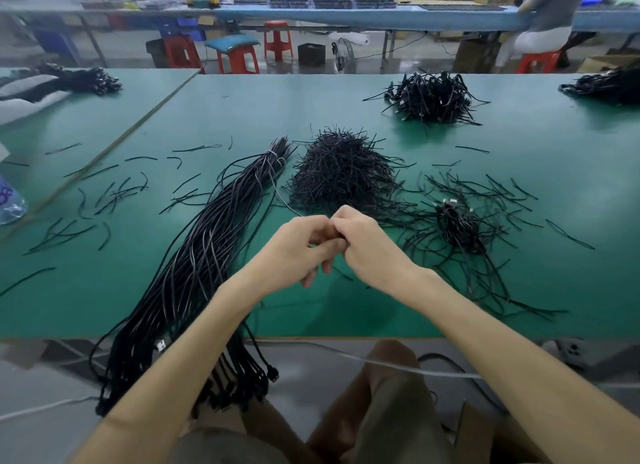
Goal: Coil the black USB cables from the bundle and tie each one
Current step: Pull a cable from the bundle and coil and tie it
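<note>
A long bundle of black USB cables (207, 242) lies diagonally on the green table (242, 110), bound near its far end, with its plug ends hanging over the front edge. My left hand (298, 249) and my right hand (367, 245) meet just right of the bundle, fingers curled together. One thin cable (282, 197) runs from the bundle's bound end into my hands, and a dark strand shows between the fingers. How much of the cable is coiled is hidden by the hands.
A heap of black twist ties (343, 173) sits just beyond my hands. A coiled cable (457, 224) lies to the right among loose ties. A pile of tied cables (433, 96) is farther back, another pile (609, 83) at far right. A plastic bottle (10, 200) stands at the left edge.
</note>
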A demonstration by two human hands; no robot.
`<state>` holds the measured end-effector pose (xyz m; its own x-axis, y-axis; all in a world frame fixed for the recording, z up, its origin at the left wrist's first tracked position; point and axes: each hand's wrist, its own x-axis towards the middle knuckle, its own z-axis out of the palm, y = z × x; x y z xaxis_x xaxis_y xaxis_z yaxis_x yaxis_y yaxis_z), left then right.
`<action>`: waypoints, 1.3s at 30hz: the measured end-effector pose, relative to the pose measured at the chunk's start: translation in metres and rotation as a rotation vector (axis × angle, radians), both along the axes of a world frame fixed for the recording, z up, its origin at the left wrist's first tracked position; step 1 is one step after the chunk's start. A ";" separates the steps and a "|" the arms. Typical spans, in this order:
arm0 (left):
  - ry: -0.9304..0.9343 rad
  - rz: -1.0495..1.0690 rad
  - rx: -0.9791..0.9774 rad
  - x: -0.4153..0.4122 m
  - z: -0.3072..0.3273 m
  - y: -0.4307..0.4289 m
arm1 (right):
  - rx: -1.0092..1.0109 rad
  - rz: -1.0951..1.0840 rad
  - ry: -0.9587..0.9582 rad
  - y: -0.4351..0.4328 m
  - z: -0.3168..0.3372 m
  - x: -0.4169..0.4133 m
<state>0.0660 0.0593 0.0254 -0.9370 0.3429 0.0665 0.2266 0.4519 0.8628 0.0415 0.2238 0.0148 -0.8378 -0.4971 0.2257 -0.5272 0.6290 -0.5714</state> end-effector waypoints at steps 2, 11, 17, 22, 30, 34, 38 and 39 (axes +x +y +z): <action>-0.058 0.024 0.030 0.001 0.000 -0.011 | 0.014 -0.060 0.019 -0.002 -0.003 -0.001; -0.255 -0.078 -0.014 0.009 -0.009 -0.064 | -0.307 -0.477 0.048 0.021 0.017 -0.026; -0.167 -0.041 0.029 0.005 -0.007 -0.069 | -0.154 -0.500 -0.102 0.034 0.006 -0.032; -0.037 0.077 0.031 -0.008 -0.008 -0.046 | 0.071 -0.266 0.299 0.021 0.002 0.000; -0.220 -0.036 0.469 -0.007 -0.009 -0.041 | -0.141 -0.034 0.027 0.010 -0.007 0.008; -0.346 -0.215 0.818 -0.005 -0.011 -0.066 | -0.264 -0.091 0.029 0.014 -0.011 0.011; -0.434 -0.076 1.131 -0.002 -0.015 -0.053 | -0.351 -0.061 0.030 0.005 -0.007 0.019; -0.455 -0.042 1.236 -0.001 -0.015 -0.047 | -0.352 -0.055 0.032 0.003 -0.006 0.021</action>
<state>0.0647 0.0127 0.0104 -0.9490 0.3128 0.0390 -0.1971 -0.6852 0.7012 0.0620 0.2266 0.0091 -0.8509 -0.3384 0.4018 -0.5192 0.4248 -0.7416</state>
